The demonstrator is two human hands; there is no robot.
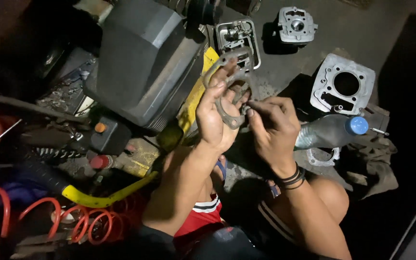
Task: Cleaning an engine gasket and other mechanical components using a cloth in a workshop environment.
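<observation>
Both hands on a flat gasket, held up over the floor

Left hand [216, 120] grips the grey gasket [231, 89] upright, fingers curled round its edge; right hand [273, 126] pinches its lower end. Grimy concrete floor [362, 33] below, with a cylinder block [344, 84], plastic bottle [331, 131] and orange coiled hose [87, 224].

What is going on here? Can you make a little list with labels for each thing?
Place: a dim workshop floor, seen from above
Left hand: holds up a flat grey gasket
Right hand: fingers pinch the gasket's lower edge
Wrist: dark bands on the right one
Close to the right hand: a plastic bottle with a blue cap, lying down
Further away: a metal cylinder block and a smaller engine part
Left side: a coiled red hose and a yellow-handled tool
</observation>
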